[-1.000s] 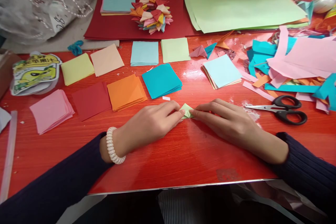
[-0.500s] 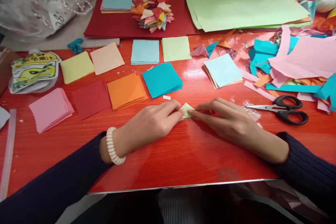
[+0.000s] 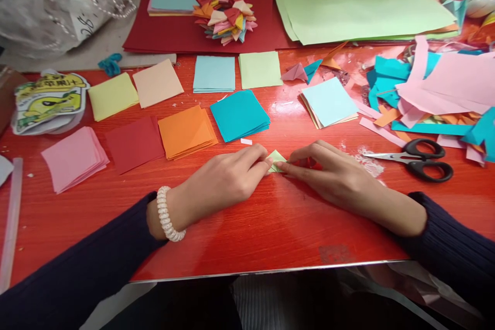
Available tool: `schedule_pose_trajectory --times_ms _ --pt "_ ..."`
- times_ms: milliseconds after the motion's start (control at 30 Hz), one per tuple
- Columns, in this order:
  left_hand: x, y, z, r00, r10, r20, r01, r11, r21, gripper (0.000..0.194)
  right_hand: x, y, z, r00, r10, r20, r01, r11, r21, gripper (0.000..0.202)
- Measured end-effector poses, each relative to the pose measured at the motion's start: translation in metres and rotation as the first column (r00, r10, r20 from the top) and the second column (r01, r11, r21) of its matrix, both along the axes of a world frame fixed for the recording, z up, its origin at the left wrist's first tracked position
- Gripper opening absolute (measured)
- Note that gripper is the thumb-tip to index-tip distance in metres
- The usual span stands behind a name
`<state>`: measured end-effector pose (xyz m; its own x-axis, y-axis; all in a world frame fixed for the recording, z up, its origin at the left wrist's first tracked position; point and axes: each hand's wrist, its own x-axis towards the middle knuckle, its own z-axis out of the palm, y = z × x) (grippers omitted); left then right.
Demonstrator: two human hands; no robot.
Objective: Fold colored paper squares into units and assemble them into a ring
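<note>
Pale-green folded paper lies flat on the red table near its middle, pinned between the fingertips of the left hand and right hand, evidently mid-crease; the next fold likely calls for firm, aligned pressure.

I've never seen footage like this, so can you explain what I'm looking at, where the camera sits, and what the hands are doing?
The camera sits on a person's head, looking down at their own two bare hands on a glossy red table. The left hand and right hand press a small pale green folded paper flat between their fingertips. Around it lie stacks of coloured paper squares, such as the teal stack, plus black-handled scissors to the right and a heap of folded paper pieces at the back.
</note>
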<state>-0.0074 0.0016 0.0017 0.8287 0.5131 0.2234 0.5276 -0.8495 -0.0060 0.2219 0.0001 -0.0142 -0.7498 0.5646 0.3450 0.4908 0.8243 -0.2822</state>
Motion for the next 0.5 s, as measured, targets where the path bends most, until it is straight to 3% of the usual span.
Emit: schedule_pose_trajectory --times_ms 367,500 --pt "-0.0031 -0.0008 0.0 1.0 -0.014 0.005 0.013 0.99 0.141 0.021 -0.0033 0.0004 0.001 0.999 0.034 0.002 -0.034 0.999 -0.032 0.03" --pt "-0.0072 0.0003 -0.0003 0.997 -0.077 -0.02 0.079 0.979 0.189 0.023 -0.0026 0.0003 0.0012 0.999 0.033 0.002 -0.033 0.999 -0.002 0.029"
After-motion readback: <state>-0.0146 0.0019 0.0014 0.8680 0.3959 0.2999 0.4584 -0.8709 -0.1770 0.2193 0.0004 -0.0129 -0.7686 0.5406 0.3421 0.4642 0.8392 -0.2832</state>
